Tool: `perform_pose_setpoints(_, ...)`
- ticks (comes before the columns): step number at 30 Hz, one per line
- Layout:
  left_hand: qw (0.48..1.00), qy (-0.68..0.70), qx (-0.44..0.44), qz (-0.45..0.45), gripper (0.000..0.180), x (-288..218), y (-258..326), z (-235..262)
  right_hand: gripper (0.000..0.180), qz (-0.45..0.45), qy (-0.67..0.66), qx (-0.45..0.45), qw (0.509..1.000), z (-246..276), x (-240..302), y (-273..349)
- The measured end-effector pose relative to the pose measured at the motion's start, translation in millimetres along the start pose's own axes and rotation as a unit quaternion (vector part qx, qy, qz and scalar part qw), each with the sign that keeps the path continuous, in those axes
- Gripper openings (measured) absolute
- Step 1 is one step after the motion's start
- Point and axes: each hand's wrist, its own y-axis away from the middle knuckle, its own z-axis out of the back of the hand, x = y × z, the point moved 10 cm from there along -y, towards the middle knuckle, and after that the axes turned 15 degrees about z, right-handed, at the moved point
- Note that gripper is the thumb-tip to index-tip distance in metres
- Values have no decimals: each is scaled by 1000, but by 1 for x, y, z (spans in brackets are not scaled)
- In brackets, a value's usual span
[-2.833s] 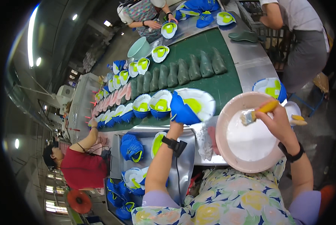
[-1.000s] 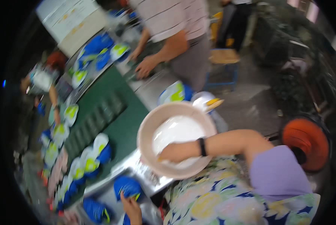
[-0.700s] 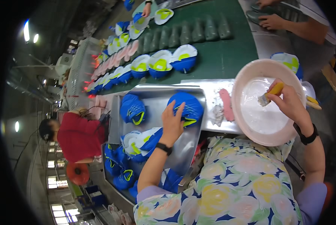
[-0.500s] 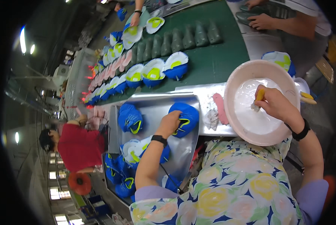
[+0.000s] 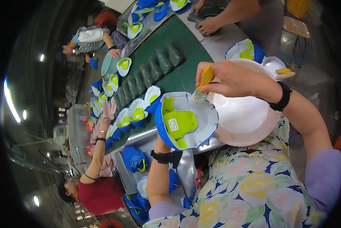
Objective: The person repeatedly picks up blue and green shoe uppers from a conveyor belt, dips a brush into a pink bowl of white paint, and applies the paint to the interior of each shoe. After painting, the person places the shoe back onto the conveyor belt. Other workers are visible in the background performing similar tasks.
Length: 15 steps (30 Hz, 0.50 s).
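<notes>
A blue shoe upper (image 5: 187,119) is turned so that its white lining and lime insides face up. My left hand (image 5: 162,145) holds it from underneath; its fingers are hidden behind the upper. In my right hand (image 5: 231,78) is a brush (image 5: 205,79) with a yellow handle, gripped between thumb and fingers. Its pale bristles rest on or just over the white lining near the far rim. Right of the upper, beneath my right forearm, stands a pale pink basin (image 5: 250,141) of white liquid.
More blue uppers (image 5: 134,159) lie in a metal tray (image 5: 186,163). Beyond, a green belt (image 5: 191,45) carries dark shoe lasts (image 5: 163,60) and rows of uppers (image 5: 137,113). A small white container (image 5: 273,64) with yellow-handled brushes adjoins the basin. Co-workers stand left, far and right.
My left hand has lifted a shoe upper from the tray toward the basin, showing its lining. My right hand has brought the brush out of the basin to the upper. The view has turned.
</notes>
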Motion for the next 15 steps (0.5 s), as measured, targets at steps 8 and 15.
perform_pose_setpoints(8,968,30,-144,-202,63,-16,-8,-3,33,-187,69,-79,977,18,-31,46)
perform_pose_setpoints(15,898,-96,-274,-332,65,-21,4,-3,33,-288,-151,-197,925,-18,-55,82)
